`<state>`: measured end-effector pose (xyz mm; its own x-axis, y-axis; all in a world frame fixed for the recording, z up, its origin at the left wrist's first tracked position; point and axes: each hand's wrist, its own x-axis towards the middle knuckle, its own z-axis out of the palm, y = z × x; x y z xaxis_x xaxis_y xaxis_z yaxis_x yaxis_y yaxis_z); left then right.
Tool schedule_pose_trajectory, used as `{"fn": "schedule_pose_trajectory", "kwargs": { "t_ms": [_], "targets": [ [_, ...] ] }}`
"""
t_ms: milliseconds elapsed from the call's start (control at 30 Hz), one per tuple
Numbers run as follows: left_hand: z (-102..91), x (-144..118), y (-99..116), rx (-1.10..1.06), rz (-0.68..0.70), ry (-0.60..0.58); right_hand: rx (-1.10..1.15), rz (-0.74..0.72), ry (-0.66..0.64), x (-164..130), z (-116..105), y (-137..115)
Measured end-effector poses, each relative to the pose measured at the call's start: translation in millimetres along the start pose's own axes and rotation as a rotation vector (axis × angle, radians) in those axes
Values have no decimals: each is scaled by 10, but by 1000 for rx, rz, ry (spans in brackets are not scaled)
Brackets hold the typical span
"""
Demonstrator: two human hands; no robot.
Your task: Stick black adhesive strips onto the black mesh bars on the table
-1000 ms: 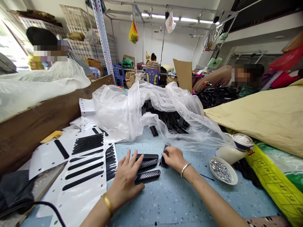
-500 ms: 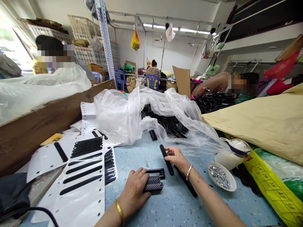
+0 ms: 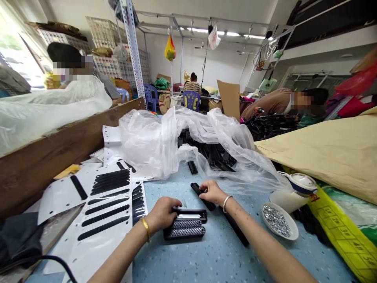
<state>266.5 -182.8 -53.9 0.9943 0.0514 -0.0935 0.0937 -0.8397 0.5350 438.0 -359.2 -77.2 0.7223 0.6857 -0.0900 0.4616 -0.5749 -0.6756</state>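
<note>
My right hand (image 3: 214, 192) pinches a black textured strip (image 3: 194, 189) with rounded ends, tilted over the blue speckled table. My left hand (image 3: 165, 212) is curved at the left end of a black slotted frame (image 3: 202, 214), with its thumb and forefinger apart. Whether the thumb touches the frame I cannot tell. Right in front of the frame lie black pieces with a diamond-patterned face (image 3: 188, 232), side by side. A small clear piece (image 3: 184, 203) rests just beyond. Under my right forearm lies a long black bar (image 3: 235, 228), partly hidden.
White sheets with black strip stickers (image 3: 106, 214) cover the left side. A clear plastic bag (image 3: 153, 145) spills black parts (image 3: 212, 153) at the back. To the right stand a bowl of small silvery pieces (image 3: 277, 220) and a lidded white jar (image 3: 300, 184). Other people work farther off.
My left hand has lifted off the black pieces and shifted left, uncovering more of them. My right hand has moved slightly left, and the strip in it has turned flatter.
</note>
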Motion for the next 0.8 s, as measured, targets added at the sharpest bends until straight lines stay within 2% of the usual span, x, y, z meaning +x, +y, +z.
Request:
{"fn": "schedule_pose_trajectory", "kwargs": {
  "t_ms": [233, 500, 633, 800],
  "targets": [
    [37, 147, -61, -23, -1, -58, -83, -100, -62, 4, 16, -24],
    [49, 267, -180, -109, -9, -86, -177, -284, -139, -318, 147, -283],
    [41, 332, -233, -172, -50, -68, -228, -292, -125, -420, 131, -243],
    [17, 412, -243, -218, -109, 6, -216, -265, -135, -371, 165, -211]
  ]
}}
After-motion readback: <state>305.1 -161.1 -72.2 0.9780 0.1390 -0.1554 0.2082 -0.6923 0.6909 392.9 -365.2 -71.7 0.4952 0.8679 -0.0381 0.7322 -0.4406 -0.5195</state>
